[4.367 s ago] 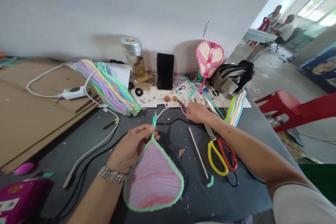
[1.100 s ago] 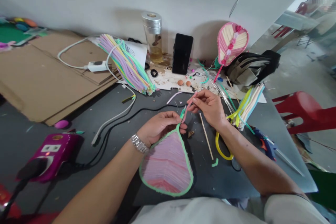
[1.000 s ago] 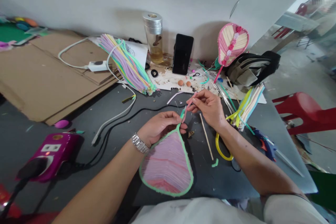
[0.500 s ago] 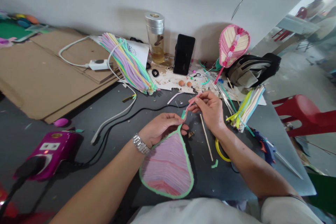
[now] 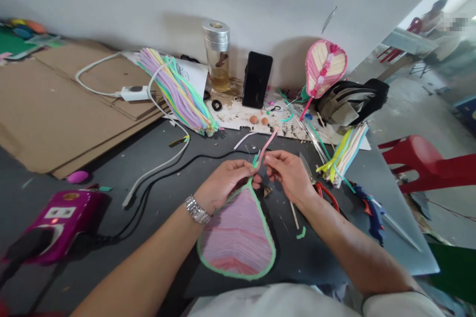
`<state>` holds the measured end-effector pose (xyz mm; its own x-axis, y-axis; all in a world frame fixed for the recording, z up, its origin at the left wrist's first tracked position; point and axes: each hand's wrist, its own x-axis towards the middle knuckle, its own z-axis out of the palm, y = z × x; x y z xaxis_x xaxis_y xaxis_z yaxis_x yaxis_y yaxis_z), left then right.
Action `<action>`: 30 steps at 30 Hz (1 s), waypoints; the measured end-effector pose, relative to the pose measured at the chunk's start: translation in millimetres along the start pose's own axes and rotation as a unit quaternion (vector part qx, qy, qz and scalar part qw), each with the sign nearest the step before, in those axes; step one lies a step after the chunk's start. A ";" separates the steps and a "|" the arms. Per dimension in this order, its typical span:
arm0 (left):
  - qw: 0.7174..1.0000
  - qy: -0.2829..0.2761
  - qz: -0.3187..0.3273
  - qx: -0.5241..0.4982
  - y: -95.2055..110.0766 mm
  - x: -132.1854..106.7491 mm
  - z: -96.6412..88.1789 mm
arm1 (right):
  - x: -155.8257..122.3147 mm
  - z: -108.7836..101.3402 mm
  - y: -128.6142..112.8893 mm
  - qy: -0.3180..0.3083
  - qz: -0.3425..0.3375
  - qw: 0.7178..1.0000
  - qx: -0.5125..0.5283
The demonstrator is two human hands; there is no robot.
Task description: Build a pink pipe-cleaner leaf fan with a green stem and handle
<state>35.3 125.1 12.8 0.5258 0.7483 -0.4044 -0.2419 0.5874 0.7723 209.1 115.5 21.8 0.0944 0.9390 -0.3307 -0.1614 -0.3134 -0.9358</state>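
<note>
A teardrop-shaped fan (image 5: 238, 233) of lilac and pink pipe cleaners, edged in pale green, hangs flat toward me. My left hand (image 5: 228, 181) is closed on its narrow neck. Green pipe cleaner ends (image 5: 255, 160) stick up above those fingers. Beside them a pink pipe cleaner (image 5: 268, 141) rises from the neck, its upper end free. My right hand (image 5: 288, 171) is closed, thumb and fingers drawn together. Its fingertips are right at the pink strip's lower part; what they grip, if anything, is hidden.
Red-handled scissors (image 5: 327, 195), a thin stick (image 5: 294, 215) and a blue glue gun (image 5: 372, 213) lie on the right. Pipe cleaner bundles (image 5: 178, 89), a bottle (image 5: 216, 57), a phone (image 5: 257, 79) and a finished pink fan (image 5: 326, 69) are behind. A purple power block (image 5: 61, 223) sits left.
My right hand has let go of the pink pipe cleaner's upper end and come down toward the neck. The red-handled scissors are now uncovered. My left hand keeps its hold.
</note>
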 end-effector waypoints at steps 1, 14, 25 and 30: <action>1.000 -0.002 0.003 0.003 0.8 -0.6 0.8 | -0.7 -0.4 2.3 -0.012 0.013 1.000 -0.007; 1.000 -0.017 -0.012 -0.012 -0.3 -1.7 2.7 | 5.7 5.1 7.9 -0.098 0.075 0.991 0.056; 0.997 -0.027 -0.062 -0.032 -3.4 0.9 -6.3 | 8.2 2.6 10.5 -0.165 0.074 0.980 0.084; 0.996 -0.044 -0.078 -0.022 -1.3 -0.7 -6.9 | 10.9 -1.4 7.7 -0.233 0.085 0.965 0.088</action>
<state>29.7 126.0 8.7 0.6282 0.6180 -0.4727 -0.1854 0.7089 0.6805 210.2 123.1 10.8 -0.3940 0.8507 -0.3481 -0.3040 -0.4780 -0.8241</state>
